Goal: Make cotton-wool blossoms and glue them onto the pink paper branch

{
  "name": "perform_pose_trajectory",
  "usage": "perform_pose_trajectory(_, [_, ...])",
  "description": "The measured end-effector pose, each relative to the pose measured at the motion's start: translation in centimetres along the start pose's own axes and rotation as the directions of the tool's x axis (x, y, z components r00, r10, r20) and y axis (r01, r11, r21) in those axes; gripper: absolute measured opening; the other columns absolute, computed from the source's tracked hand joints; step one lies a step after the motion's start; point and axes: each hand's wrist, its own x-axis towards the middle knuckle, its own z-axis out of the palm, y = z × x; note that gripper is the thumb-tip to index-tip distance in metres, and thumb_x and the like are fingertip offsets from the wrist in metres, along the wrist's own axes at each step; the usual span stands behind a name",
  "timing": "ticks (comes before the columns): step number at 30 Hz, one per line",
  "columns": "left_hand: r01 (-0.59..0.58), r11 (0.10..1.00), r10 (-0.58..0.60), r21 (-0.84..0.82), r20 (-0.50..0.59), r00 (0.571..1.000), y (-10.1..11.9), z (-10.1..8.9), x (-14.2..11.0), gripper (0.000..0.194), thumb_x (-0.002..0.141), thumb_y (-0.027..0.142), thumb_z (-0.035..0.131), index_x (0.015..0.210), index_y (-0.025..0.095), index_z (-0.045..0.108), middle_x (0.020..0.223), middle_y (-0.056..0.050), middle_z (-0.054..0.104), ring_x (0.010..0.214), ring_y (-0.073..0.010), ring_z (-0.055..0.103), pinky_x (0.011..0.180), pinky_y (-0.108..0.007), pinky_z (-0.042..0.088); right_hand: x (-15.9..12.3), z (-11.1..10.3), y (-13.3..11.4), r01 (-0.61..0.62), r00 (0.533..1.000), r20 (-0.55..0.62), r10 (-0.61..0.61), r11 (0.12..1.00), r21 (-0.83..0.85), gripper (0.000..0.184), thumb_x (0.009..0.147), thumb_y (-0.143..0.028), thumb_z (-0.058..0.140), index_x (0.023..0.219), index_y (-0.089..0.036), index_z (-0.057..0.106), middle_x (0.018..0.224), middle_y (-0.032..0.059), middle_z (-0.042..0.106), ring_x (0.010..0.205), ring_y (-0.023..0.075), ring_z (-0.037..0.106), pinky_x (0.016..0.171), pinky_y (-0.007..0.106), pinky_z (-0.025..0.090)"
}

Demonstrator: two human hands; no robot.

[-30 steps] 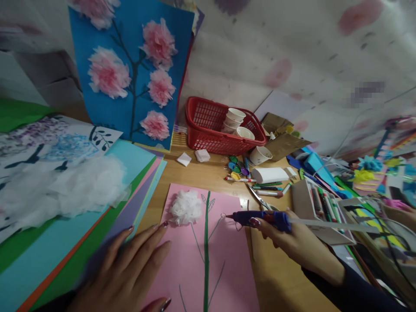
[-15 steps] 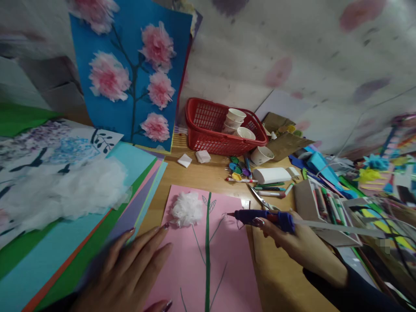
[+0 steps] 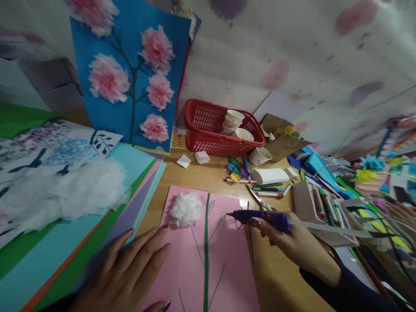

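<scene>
My right hand (image 3: 282, 236) grips a dark blue hot glue gun (image 3: 260, 218) with a long glue stick out of its back end. The nozzle points left, at the top of a drawn branch, where a small clear blob of glue shows. Beneath it lies a pink sheet of paper (image 3: 234, 260) with a painted green stem (image 3: 206, 251), thin branch lines and small outlined leaves. A white tissue-paper flower (image 3: 186, 209) sits at the sheet's upper left. My left hand (image 3: 126, 268) rests with fingers spread on the sheet's left edge, just below the flower.
Scissors (image 3: 258, 198), markers and small paint pots (image 3: 237, 169) lie behind the sheet. A red basket (image 3: 208, 145) holds paper cups. White tissue flowers (image 3: 74, 186) cover coloured paper at left. A blue flower picture (image 3: 130, 112) stands behind. A marker box (image 3: 312, 216) is at right.
The glue gun and both hands keep nearly the same position over the pink sheet. The whole view has shifted slightly. Part of another person's hand now shows at the far right edge.
</scene>
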Motion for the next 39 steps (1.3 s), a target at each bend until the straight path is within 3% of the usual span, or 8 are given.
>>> perform_pose_trajectory(9, [-0.011,1.0,0.011,-0.001,-0.007,1.0,-0.1,0.2,-0.2,0.064,0.08,0.061,0.048,0.129,0.02,0.049,0.14,-0.01,0.046,0.129,-0.0267,0.038,0.113,-0.046,0.01,-0.4,-0.3,0.1,0.022,0.999,0.045,-0.021,0.999,-0.03,0.045,0.083,-0.054,0.048,0.059,-0.018,0.059,0.053,0.0029,0.06,0.049,0.0152,0.055,0.047,0.025,0.042])
perform_pose_trajectory(15, [-0.005,1.0,0.005,-0.013,-0.003,1.0,-0.2,0.3,-0.2,0.065,0.079,0.06,0.051,0.13,0.019,0.049,0.14,-0.011,0.046,0.129,-0.0272,0.038,0.113,-0.046,0.01,-0.8,-0.1,0.5,0.006,1.0,-0.003,-0.006,0.999,-0.034,0.043,0.081,-0.056,0.05,0.061,-0.018,0.059,0.047,-0.0003,0.052,0.041,0.0129,0.048,0.039,0.024,0.035])
perform_pose_trajectory(19, [-0.01,1.0,0.01,0.001,0.009,1.0,-0.1,0.3,-0.2,0.066,0.079,0.06,0.05,0.131,0.02,0.048,0.141,-0.011,0.044,0.129,-0.0274,0.038,0.113,-0.047,0.008,-1.1,-0.2,0.7,0.015,1.0,-0.027,-0.015,1.0,-0.006,0.043,0.079,-0.058,0.051,0.066,-0.018,0.061,0.054,0.0023,0.059,0.048,0.0151,0.053,0.045,0.025,0.041])
perform_pose_trajectory(22, [-0.012,1.0,0.012,0.002,0.008,1.0,-0.1,0.2,-0.3,0.068,0.078,0.062,0.05,0.131,0.019,0.048,0.142,-0.012,0.043,0.13,-0.0276,0.037,0.113,-0.047,0.008,-1.2,-0.2,0.7,0.015,1.0,0.025,-0.016,1.0,0.009,0.044,0.081,-0.057,0.05,0.066,-0.018,0.061,0.056,0.0033,0.061,0.051,0.0158,0.056,0.049,0.026,0.044])
perform_pose_trajectory(29, [-0.006,1.0,0.006,0.007,0.005,1.0,-0.1,0.2,-0.1,0.063,0.079,0.059,0.05,0.13,0.021,0.048,0.143,-0.009,0.042,0.129,-0.0253,0.038,0.114,-0.045,0.007,-1.1,0.3,0.6,0.026,0.999,0.021,-0.025,0.999,-0.025,0.046,0.082,-0.056,0.048,0.057,-0.018,0.055,0.048,-0.0012,0.049,0.042,0.011,0.044,0.04,0.023,0.033])
perform_pose_trajectory(35, [0.003,1.0,-0.003,-0.01,0.016,1.0,-0.2,0.1,-0.1,0.061,0.081,0.058,0.049,0.13,0.022,0.048,0.141,-0.008,0.044,0.127,-0.0244,0.041,0.114,-0.042,0.009,-1.0,0.1,0.5,0.024,0.997,0.071,-0.024,1.0,0.014,0.042,0.083,-0.052,0.05,0.066,-0.016,0.062,0.055,0.0027,0.058,0.05,0.0133,0.052,0.047,0.024,0.04])
perform_pose_trajectory(39, [-0.005,1.0,0.005,-0.016,0.016,1.0,-0.2,0.0,-0.1,0.062,0.08,0.059,0.05,0.129,0.022,0.049,0.141,-0.008,0.045,0.126,-0.0245,0.043,0.114,-0.043,0.008,-0.9,0.4,0.7,0.028,1.0,0.008,-0.028,0.999,-0.015,0.043,0.082,-0.055,0.051,0.061,-0.018,0.059,0.052,0.0011,0.054,0.046,0.0122,0.047,0.042,0.023,0.037])
